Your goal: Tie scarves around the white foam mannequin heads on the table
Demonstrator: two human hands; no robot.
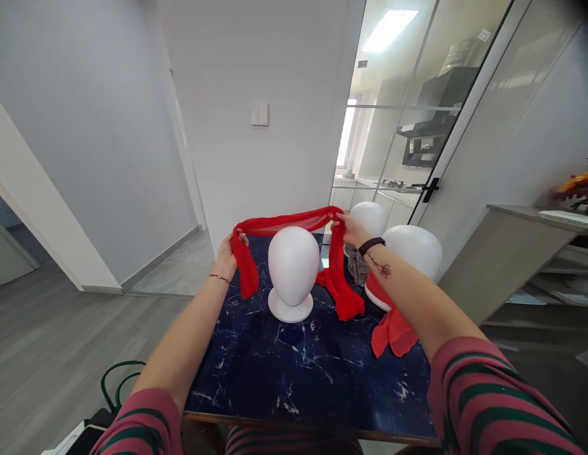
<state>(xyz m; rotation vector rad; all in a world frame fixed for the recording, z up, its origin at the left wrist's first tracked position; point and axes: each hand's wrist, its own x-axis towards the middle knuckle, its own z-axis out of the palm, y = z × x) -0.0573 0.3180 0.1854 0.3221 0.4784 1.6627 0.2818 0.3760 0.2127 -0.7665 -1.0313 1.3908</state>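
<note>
Red scarf (284, 222) stretched in a band between both hands, hanging just above and behind the white foam head (294, 265) on the dark marbled desk (294, 366); its loose tails drop below each grip, the right one pooling on the desk. Risk, as I judge it: the thin fabric could slip from a pinch, or a dragged tail could tip the light head. Left hand (226, 253) fingers clenched on one end, right hand (351, 230) fingers pinched closed on the other; two more heads sit just beyond the right fingers.
</note>
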